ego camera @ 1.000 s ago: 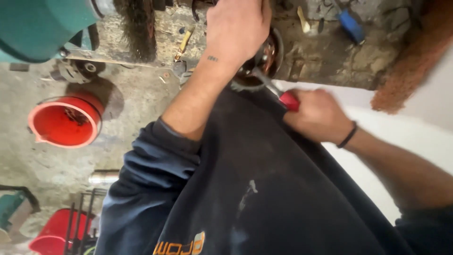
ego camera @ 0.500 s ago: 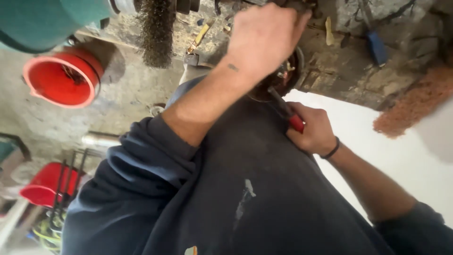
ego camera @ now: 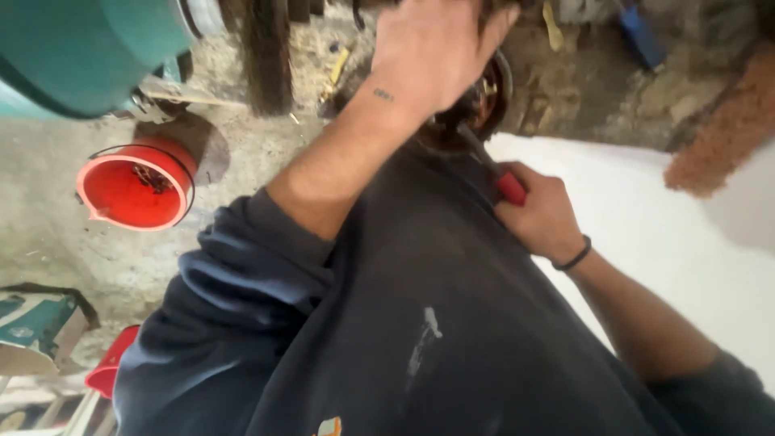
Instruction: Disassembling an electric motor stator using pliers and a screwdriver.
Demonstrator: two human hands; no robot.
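i see a rough grey concrete floor (ego camera: 97,258), dusty and pitted, lit by flat daylight. the red bucket (ego camera: 133,192) stands on it as my landmark, a dark chain lying inside. above the bucket and to its left sits a big teal machine housing (ego camera: 77,48). to the right of the bucket, further up, a dark wire brush wheel (ego camera: 266,56) hangs down. below the bucket, at the frame's left edge, is a teal and white box (ego camera: 32,331), with another red container (ego camera: 113,367) just beside it. far right of the bucket a white surface (ego camera: 670,234) spreads out, with a rust-brown patch (ego camera: 718,137) above it.
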